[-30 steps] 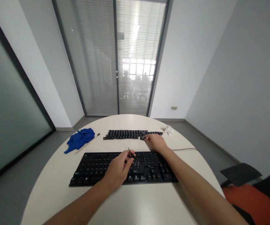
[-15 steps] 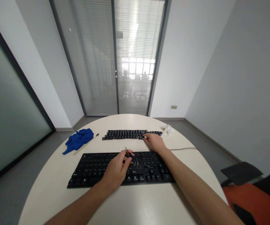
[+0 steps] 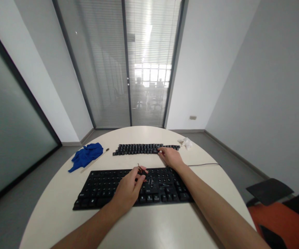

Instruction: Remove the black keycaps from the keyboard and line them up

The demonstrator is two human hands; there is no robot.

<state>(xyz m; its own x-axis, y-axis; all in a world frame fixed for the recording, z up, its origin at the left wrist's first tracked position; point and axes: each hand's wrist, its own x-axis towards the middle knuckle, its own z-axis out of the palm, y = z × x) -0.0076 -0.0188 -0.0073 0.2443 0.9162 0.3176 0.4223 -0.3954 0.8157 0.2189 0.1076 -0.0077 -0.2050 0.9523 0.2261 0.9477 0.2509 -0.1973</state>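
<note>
A black keyboard (image 3: 105,188) lies across the round white table (image 3: 58,214) in front of me. My left hand (image 3: 130,186) rests over its middle and pinches a small wire keycap puller (image 3: 139,168) between thumb and fingers. Behind the keyboard, rows of loose black keycaps (image 3: 136,149) are laid out. My right hand (image 3: 170,157) reaches to the right end of those rows, its fingertips touching a keycap there; whether it grips the keycap is not clear.
A crumpled blue cloth (image 3: 85,155) and a thin brush (image 3: 94,160) lie at the left back of the table. A white tissue wad (image 3: 186,142) sits at the right back. The keyboard's cable (image 3: 203,164) runs off right. An orange chair (image 3: 281,221) stands at lower right.
The head camera has shifted slightly. My right hand stays at the right end of the keycap rows, and my left hand keeps the puller over the keyboard.
</note>
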